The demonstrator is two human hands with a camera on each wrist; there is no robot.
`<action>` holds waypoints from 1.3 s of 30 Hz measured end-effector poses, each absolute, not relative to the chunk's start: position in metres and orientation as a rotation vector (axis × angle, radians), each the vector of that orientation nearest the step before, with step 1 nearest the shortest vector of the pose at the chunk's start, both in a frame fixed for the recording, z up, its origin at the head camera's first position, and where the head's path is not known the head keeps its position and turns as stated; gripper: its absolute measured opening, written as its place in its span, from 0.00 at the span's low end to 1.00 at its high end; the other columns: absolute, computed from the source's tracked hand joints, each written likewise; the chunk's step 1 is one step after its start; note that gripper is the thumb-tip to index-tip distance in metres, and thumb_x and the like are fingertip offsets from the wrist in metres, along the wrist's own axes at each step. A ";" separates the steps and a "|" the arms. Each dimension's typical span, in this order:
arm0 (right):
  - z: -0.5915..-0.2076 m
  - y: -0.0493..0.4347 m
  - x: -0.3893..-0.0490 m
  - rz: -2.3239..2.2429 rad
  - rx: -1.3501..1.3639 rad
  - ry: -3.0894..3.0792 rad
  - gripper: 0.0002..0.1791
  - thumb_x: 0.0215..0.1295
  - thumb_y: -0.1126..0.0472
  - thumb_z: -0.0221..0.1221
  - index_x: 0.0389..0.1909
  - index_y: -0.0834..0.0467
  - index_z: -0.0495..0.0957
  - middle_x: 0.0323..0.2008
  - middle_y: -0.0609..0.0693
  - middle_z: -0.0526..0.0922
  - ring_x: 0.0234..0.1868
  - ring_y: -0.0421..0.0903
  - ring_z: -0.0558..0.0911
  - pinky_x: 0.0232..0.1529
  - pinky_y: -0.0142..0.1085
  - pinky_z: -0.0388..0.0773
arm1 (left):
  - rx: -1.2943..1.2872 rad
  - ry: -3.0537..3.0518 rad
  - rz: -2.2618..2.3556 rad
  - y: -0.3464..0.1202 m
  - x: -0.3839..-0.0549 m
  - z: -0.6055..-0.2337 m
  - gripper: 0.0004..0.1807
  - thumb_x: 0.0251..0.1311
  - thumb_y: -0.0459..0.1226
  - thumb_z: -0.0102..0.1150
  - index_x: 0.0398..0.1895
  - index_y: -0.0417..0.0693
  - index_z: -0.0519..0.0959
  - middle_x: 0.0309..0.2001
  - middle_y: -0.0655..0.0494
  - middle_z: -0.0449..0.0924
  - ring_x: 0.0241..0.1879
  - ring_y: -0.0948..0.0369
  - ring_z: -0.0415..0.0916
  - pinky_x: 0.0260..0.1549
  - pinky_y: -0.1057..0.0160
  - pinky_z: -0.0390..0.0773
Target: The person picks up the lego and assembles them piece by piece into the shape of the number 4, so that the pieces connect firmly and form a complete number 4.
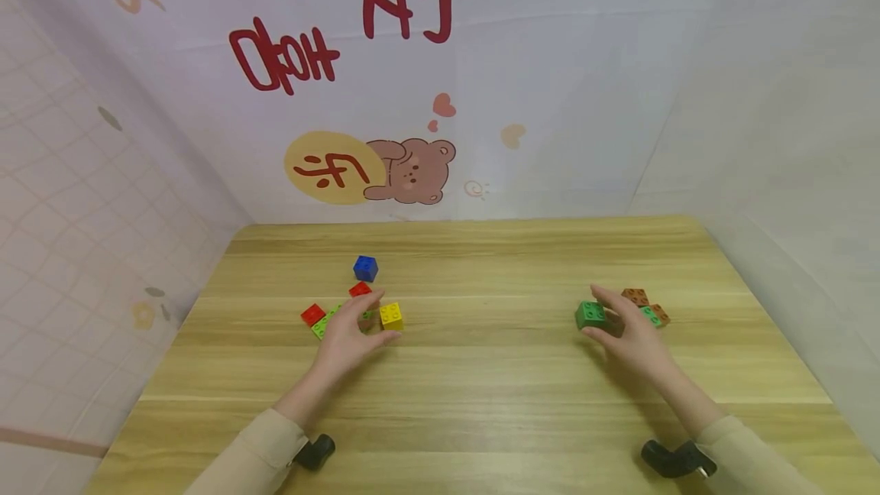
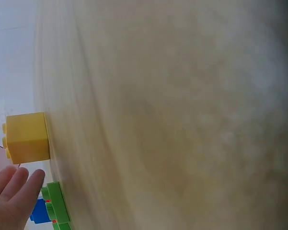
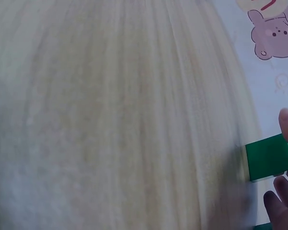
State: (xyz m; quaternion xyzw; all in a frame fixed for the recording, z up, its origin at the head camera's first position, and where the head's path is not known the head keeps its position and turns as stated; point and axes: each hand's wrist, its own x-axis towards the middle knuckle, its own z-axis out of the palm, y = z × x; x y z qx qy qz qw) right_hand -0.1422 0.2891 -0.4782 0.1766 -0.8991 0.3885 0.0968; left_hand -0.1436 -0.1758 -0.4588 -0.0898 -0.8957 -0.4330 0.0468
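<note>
Around the yellow block (image 1: 391, 316) and green block (image 1: 589, 315), left hand (image 1: 344, 339) and right hand (image 1: 634, 333) are held spread; grasping seems readied, closing needed.

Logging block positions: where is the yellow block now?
In the head view, the yellow block sits on the left half of the table, just right of the left hand, nearer the camera than the blue block.
</note>
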 end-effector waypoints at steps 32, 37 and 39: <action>-0.486 0.285 -0.136 1.320 0.328 -2.651 0.28 0.64 0.70 0.64 0.64 0.68 0.69 0.58 0.67 0.76 0.56 0.64 0.78 0.49 0.28 0.78 | -0.120 -2.769 -1.572 -0.171 -0.151 -0.468 0.29 0.52 0.26 0.71 0.60 0.36 0.77 0.61 0.41 0.75 0.52 0.49 0.80 0.47 0.62 0.81; -0.488 0.284 -0.137 1.332 0.277 -2.674 0.25 0.64 0.69 0.64 0.61 0.69 0.71 0.55 0.68 0.77 0.56 0.63 0.77 0.50 0.31 0.79 | -0.113 -2.773 -1.559 -0.170 -0.151 -0.469 0.25 0.52 0.25 0.71 0.56 0.38 0.80 0.57 0.44 0.78 0.49 0.51 0.82 0.45 0.62 0.82; -0.488 0.283 -0.137 1.346 0.270 -2.678 0.25 0.64 0.69 0.64 0.60 0.70 0.70 0.54 0.69 0.77 0.56 0.64 0.78 0.49 0.28 0.79 | -0.119 -2.773 -1.555 -0.170 -0.151 -0.469 0.25 0.51 0.25 0.72 0.55 0.39 0.81 0.56 0.45 0.79 0.48 0.51 0.82 0.44 0.62 0.82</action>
